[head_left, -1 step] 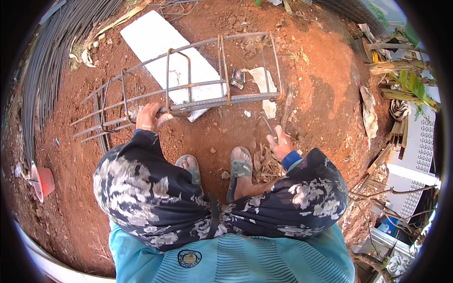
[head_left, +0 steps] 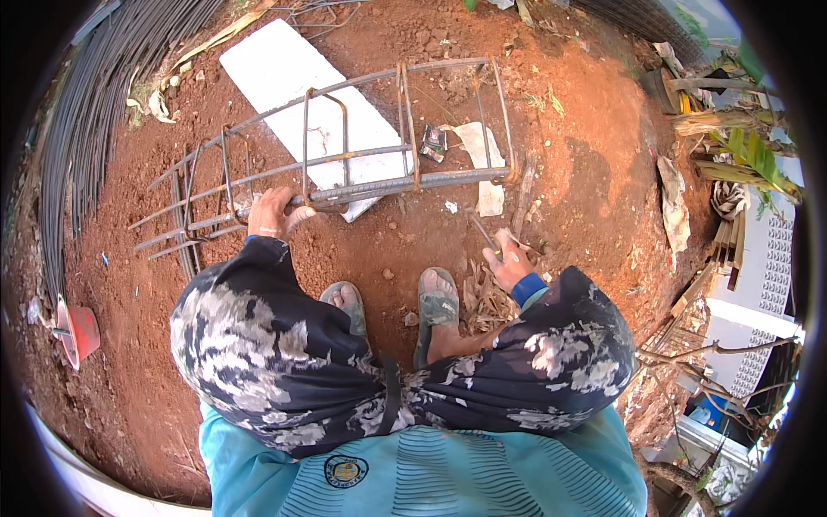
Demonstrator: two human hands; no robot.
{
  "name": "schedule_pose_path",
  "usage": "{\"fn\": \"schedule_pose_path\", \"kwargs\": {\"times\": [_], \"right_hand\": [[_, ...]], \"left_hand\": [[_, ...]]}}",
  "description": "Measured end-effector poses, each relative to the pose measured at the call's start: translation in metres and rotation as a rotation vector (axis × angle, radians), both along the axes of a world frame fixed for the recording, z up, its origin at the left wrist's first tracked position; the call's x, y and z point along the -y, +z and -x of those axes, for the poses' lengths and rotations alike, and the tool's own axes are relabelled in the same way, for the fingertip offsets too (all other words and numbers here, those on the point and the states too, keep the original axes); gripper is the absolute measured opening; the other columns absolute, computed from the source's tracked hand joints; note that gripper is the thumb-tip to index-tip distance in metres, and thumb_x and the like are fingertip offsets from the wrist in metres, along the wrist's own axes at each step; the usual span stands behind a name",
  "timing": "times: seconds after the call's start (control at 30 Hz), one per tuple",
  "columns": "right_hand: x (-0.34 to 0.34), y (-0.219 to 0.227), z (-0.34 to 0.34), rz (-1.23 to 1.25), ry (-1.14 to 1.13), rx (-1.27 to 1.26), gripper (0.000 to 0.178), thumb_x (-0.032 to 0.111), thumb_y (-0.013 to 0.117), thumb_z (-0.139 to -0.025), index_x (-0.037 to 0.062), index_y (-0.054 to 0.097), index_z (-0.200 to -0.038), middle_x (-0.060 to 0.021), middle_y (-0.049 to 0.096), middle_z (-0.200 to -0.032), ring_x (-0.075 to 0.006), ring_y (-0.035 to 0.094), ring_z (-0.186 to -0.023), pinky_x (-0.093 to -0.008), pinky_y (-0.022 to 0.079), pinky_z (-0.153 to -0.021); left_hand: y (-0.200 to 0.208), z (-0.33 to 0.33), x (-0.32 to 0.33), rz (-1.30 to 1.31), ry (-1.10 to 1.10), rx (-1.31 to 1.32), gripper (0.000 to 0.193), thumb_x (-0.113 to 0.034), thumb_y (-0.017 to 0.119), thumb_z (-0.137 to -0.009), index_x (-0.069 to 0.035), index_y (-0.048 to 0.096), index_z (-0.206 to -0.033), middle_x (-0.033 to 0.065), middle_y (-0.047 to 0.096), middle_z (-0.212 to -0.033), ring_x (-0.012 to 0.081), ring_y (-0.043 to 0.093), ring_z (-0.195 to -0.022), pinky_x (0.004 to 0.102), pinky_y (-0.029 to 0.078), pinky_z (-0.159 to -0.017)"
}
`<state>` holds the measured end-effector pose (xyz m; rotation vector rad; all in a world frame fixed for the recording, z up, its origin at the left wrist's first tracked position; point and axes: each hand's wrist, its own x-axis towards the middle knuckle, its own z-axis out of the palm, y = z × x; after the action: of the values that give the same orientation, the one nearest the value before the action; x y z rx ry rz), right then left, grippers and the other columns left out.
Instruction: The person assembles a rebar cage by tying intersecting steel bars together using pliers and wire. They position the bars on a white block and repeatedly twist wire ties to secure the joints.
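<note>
A long cage of rusty steel rebar (head_left: 370, 187), bars joined by several square stirrups, stretches across the ground in front of me. Its near lower bar is in the grip of my left hand (head_left: 272, 214), fingers wrapped round it between two stirrups. To the right, apart from the cage, my right hand (head_left: 514, 264) is closed on a thin rod-like metal tool (head_left: 484, 229). The tool points up and left, toward the cage's right end. Its tip is too fine to make out, and the fingers hide its lower part.
Under the cage lies a white board (head_left: 293, 82), with a small dark packet (head_left: 433, 144) beside it. Long steel bars (head_left: 95, 112) are stacked at far left, near a red container (head_left: 80, 332). Dry leaves (head_left: 487, 302) lie by my right foot; branches (head_left: 715, 349) stick out at right.
My right hand and the metal tool have shifted slightly left. The left hand and the rebar cage stay in place.
</note>
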<state>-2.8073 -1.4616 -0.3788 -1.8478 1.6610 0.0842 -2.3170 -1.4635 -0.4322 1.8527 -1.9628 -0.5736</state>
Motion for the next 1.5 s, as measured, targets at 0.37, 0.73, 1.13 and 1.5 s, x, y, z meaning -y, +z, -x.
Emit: {"fn": "schedule_pose_path", "kwargs": {"times": [0.37, 0.73, 1.13, 1.5], "right_hand": [[0.004, -0.008, -0.043, -0.735, -0.152, 0.473, 0.023, 0.027, 0.052, -0.100, 0.0060, 0.047, -0.109, -0.0053, 0.067, -0.084, -0.0138, 0.064, -0.070, -0.0283, 0.046, -0.057], [0.019, 0.047, -0.038, -0.730, -0.345, 0.646, 0.021, 0.028, 0.051, -0.101, 0.0070, 0.048, -0.106, -0.0055, 0.066, -0.088, -0.0147, 0.065, -0.072, -0.0320, 0.052, -0.064], [0.105, 0.140, -0.144, -0.010, 0.257, 0.398, 0.026, 0.025, 0.061, -0.095, -0.0013, 0.057, -0.095, -0.0141, 0.063, -0.081, -0.0238, 0.063, -0.069, -0.0358, 0.049, -0.064], [0.161, 0.132, -0.218, 0.487, 0.188, 0.188, 0.025, 0.025, 0.055, -0.098, 0.0010, 0.048, -0.094, -0.0213, 0.058, -0.071, -0.0361, 0.060, -0.065, -0.0441, 0.046, -0.058]], "left_hand": [[0.000, 0.002, 0.012, 0.051, 0.073, -0.001, 0.064, -0.066, 0.063, -0.075, -0.003, 0.062, -0.085, 0.0154, 0.060, -0.074, 0.0388, 0.058, -0.071, 0.0448, 0.044, -0.062], [0.067, -0.071, 0.096, -0.024, 0.088, -0.346, 0.059, -0.060, 0.063, -0.086, -0.001, 0.070, -0.090, 0.0109, 0.053, -0.060, 0.0163, 0.048, -0.059, 0.0372, 0.043, -0.059], [0.063, -0.103, 0.123, -0.005, 0.244, -0.243, 0.066, -0.067, 0.061, -0.083, -0.003, 0.074, -0.085, 0.0079, 0.057, -0.058, 0.0186, 0.056, -0.058, 0.0385, 0.046, -0.059], [0.077, -0.132, 0.176, -0.017, 0.277, -0.193, 0.089, -0.084, 0.045, -0.079, 0.001, 0.070, -0.076, 0.0165, 0.060, -0.061, 0.0316, 0.063, -0.065, 0.0453, 0.049, -0.068]]}}
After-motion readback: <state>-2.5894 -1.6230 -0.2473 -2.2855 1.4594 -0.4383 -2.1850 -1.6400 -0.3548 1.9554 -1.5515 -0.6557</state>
